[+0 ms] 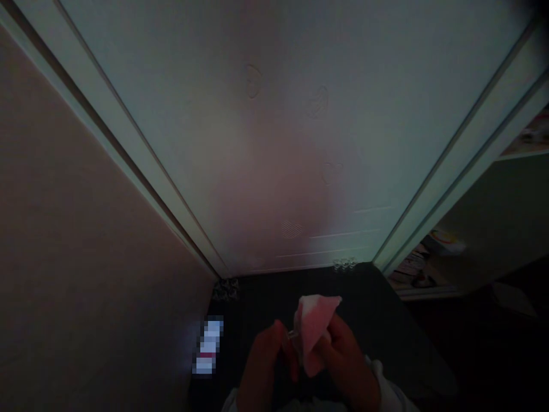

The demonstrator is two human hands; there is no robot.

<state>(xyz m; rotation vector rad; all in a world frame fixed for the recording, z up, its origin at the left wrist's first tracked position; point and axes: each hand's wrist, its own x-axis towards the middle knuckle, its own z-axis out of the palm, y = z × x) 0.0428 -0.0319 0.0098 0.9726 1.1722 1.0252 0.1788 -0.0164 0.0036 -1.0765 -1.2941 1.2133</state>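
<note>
In dim light both hands meet low in the middle of the view. My right hand [343,357] is closed around a folded pinkish-white cloth or tissue [315,326], which sticks up above the fingers. My left hand [268,360] is closed beside it, pinching a small shiny object [292,335] that touches the cloth; I cannot make out what that object is. Pale sleeve cuffs show at both wrists.
A large pale door or panel [278,126] fills the view ahead, with a beige wall [77,257] on the left. A dark surface [369,297] lies below. A bright blurred patch [209,346] glows at lower left. Shelves with books [429,263] stand at right.
</note>
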